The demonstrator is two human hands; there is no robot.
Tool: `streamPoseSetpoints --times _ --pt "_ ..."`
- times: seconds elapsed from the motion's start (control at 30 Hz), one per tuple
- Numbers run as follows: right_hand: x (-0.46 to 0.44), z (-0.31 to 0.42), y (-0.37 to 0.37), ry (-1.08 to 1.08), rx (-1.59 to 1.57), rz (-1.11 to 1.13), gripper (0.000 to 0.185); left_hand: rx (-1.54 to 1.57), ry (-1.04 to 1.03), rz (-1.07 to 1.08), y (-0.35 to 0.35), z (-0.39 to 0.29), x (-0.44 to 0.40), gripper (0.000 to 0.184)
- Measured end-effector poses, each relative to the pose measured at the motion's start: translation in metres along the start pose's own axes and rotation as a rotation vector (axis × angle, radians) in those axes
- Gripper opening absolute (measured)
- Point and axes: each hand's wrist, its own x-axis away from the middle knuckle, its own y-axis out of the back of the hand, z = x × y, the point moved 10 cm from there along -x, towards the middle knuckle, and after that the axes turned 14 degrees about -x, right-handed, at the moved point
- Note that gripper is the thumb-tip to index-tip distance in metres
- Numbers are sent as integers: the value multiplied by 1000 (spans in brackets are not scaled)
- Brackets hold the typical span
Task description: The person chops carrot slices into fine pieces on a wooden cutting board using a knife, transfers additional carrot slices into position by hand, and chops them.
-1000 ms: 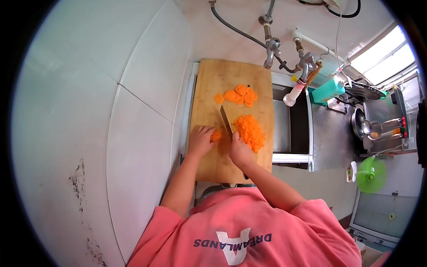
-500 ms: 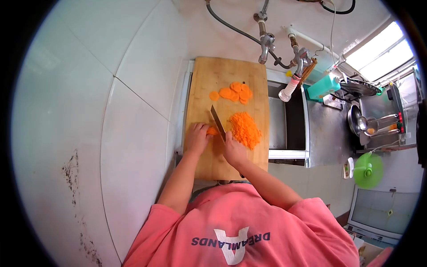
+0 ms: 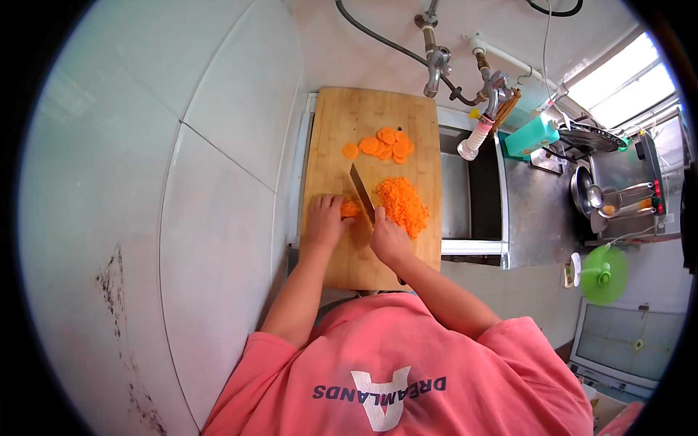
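Observation:
My right hand grips a kitchen knife, its blade angled up and to the left over the wooden cutting board. My left hand is closed around a small bundle of cut carrot strips, holding it against the board just left of the blade. To the right of the knife lies a heap of finely chopped carrot. Several round carrot slices lie farther up the board, some overlapping, with one at the left end.
The board lies across a metal sink, whose basin shows at its right. Taps hang above. On the steel counter are a teal bottle, a pan and ladles. A green fan stands right. Tiled wall borders the left.
The knife and my right hand have shifted slightly right, away from the carrot strips. My left hand still holds the strips, which show more clearly. The whole view has tilted a little.

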Motion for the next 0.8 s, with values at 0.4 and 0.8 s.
streamPoseSetpoints --times 0.4,0.8 --pt "-5 2 -2 -32 -31 2 27 183 91 54 -12 8 0 46" --pt "-12 -6 -4 3 -22 -6 37 165 -78 85 0 -14 -12 57"
